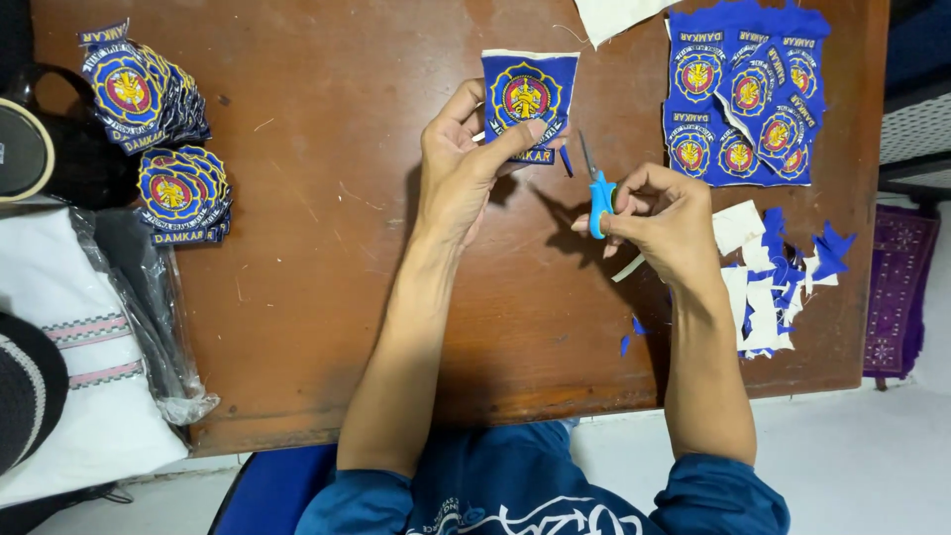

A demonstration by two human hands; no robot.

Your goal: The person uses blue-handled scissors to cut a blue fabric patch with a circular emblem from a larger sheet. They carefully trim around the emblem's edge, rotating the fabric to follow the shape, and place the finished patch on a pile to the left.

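The left hand (458, 168) pinches an embroidered blue patch (527, 97) above the counter (327, 258); the right hand (662, 220) fingers clench small blue scissors (597, 193). A careless cut may nick the patch's stitched border.

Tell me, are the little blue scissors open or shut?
Shut, it seems: the blue-handled small scissors in the right hand show one thin point, with no gap.

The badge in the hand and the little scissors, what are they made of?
The badge looks like blue cloth with stitched yellow and red thread, matte, with a pale raw fabric edge. The scissors seem to have thin grey metal blades and smooth blue handles, probably plastic, held in the right hand.
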